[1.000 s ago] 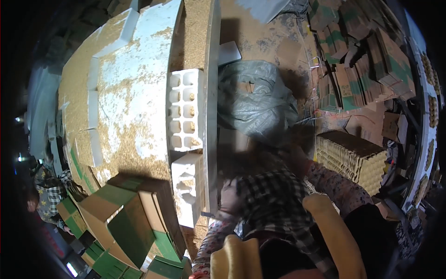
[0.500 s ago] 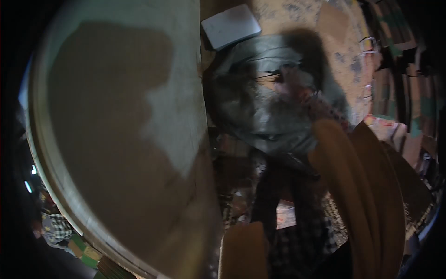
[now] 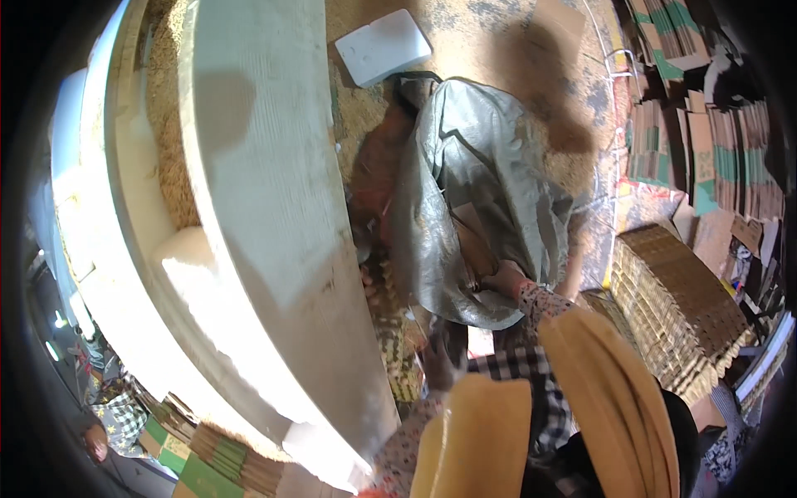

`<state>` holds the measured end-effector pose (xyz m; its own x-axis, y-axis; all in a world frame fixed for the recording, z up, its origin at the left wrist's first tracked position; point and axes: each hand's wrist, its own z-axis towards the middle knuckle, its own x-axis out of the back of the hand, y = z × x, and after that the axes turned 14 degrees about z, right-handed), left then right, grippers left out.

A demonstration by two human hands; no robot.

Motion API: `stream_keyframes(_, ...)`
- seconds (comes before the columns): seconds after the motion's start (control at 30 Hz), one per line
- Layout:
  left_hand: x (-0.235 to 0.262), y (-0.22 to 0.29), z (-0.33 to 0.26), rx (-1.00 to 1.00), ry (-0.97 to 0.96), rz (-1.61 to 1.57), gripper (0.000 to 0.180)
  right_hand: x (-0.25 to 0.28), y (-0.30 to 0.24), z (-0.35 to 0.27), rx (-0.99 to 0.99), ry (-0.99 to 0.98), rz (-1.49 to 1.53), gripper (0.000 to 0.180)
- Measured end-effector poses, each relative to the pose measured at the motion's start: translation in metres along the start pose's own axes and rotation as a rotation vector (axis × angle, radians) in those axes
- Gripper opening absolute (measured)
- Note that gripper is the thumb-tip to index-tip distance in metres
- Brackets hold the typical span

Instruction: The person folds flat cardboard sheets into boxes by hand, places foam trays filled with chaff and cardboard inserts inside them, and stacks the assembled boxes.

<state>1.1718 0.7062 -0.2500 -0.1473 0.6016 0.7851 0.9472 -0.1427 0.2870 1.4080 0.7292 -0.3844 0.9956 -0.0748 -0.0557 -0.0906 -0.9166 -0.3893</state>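
Note:
A silvery grey woven sack [image 3: 506,141] lies crumpled in front of me with its mouth gaping. My right hand [image 3: 502,278] reaches into that mouth, fingers curled beside a long brown piece [image 3: 475,249]; what they hold is partly hidden. A flowered sleeve and a yellow oversleeve [image 3: 610,382] cover this arm. At the lower end of the pale board, my left hand [image 3: 325,452] is washed out by glare, and its fingers cannot be made out. The left arm also wears a yellow oversleeve [image 3: 473,440].
A long pale wooden board [image 3: 282,149] runs along my left, with sawdust-like material [image 3: 170,124] beyond it. A white foam lid [image 3: 383,46] lies past the sack. At right stand a stack of brown moulded trays [image 3: 681,299] and bundled flat cartons [image 3: 730,158]. Another person's checked sleeve [image 3: 124,419] shows far left.
The picture has turned from dark and blurred to bright. My right hand has come nearer to me, and the sack now stands taller with its mouth open. More shows beyond the board.

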Motion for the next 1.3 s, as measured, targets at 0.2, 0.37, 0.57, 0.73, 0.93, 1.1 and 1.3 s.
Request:
stream_keyframes(0.2,-0.011,0.077,0.088,0.209,-0.301,-0.86,0.052,0.033,-0.011,-0.106,0.412,0.295,-0.397,0.063)
stream_keyframes(0.37,0.022,0.122,0.026,0.301,-0.341,-1.227,0.054,0.043,-0.023,-0.182,0.432,0.481,-0.476,0.071)
stream_keyframes(0.57,0.092,0.214,-0.023,0.046,-0.109,-1.174,0.055,0.046,-0.054,-0.312,0.307,0.5,-0.585,0.071)
stream_keyframes(0.73,0.154,0.249,-0.084,-0.181,0.027,-0.257,0.064,0.074,-0.073,-0.4,0.975,0.566,-0.441,0.052)
stream_keyframes(0.93,0.227,0.316,-0.152,-0.671,0.653,-0.329,0.071,0.093,-0.162,-0.587,0.647,0.6,-0.194,0.023)
stream_keyframes(1.1,0.369,0.265,-0.229,-0.549,1.033,-0.193,0.07,-0.01,-0.225,-0.688,1.378,0.707,-0.674,0.029)
stream_keyframes(1.3,0.491,0.097,-0.324,-0.496,1.313,-0.221,0.077,-0.232,-0.312,-0.791,1.909,0.49,-1.306,0.045)
